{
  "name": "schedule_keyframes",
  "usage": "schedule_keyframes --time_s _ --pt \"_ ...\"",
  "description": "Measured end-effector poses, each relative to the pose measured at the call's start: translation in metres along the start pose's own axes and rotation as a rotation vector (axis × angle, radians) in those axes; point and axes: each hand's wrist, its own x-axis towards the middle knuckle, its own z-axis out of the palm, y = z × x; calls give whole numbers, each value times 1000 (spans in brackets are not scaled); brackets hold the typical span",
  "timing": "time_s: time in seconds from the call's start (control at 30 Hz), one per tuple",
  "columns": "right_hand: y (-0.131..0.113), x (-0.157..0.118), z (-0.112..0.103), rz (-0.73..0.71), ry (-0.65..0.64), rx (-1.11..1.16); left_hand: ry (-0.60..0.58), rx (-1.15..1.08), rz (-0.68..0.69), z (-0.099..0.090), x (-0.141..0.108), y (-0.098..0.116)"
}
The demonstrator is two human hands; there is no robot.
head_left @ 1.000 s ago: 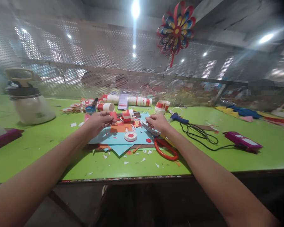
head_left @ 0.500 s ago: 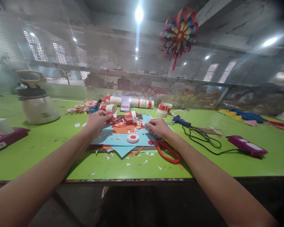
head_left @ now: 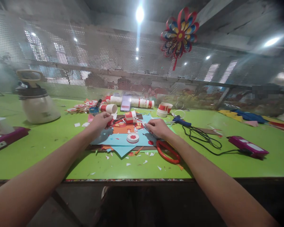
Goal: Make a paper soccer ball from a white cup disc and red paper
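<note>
My left hand [head_left: 101,122] is closed in a pinch at the left of the blue paper sheet [head_left: 119,140], with a small red paper piece [head_left: 110,122] at its fingertips. My right hand [head_left: 158,127] is also closed, thumb and fingers together over the sheet's right side; what they hold is too small to make out. Just below its wrist lie scissors with red handles [head_left: 159,151], their blades largely hidden. Between the hands stands a red-and-white paper cup [head_left: 130,117], apparently cut down. Nearer me on the blue sheet is a white disc with a red centre [head_left: 133,137].
Paper scraps litter the green table [head_left: 80,167]. A blue glue gun [head_left: 181,121] with a black cord lies right, near a purple power strip [head_left: 247,146]. Behind are a phone [head_left: 125,103], a row of joined cups [head_left: 144,103] and cup pieces. A large jug [head_left: 39,105] stands left.
My left hand has tipped slightly, and the red piece in its fingers now sits lower and shows less of its face. My right hand stays almost where it was.
</note>
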Motion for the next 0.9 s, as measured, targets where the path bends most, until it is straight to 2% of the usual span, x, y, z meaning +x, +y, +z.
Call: schedule_keyframes --time_s 0.27,0.43,0.6,0.77,0.9 --pt "-2 0 -2 -10 11 -42 -13 117 39 1 1 -2" --pt "-3 -1 -2 -21 18 -59 -73 223 129 8 -6 -5" --pt "-4 -1 -2 -25 20 -72 -131 429 231 16 -13 -7" --pt "-6 -2 -4 -47 31 -70 -121 617 336 15 -8 -8" --pt "-7 -2 -5 -60 51 -63 -66 737 347 12 1 -2"
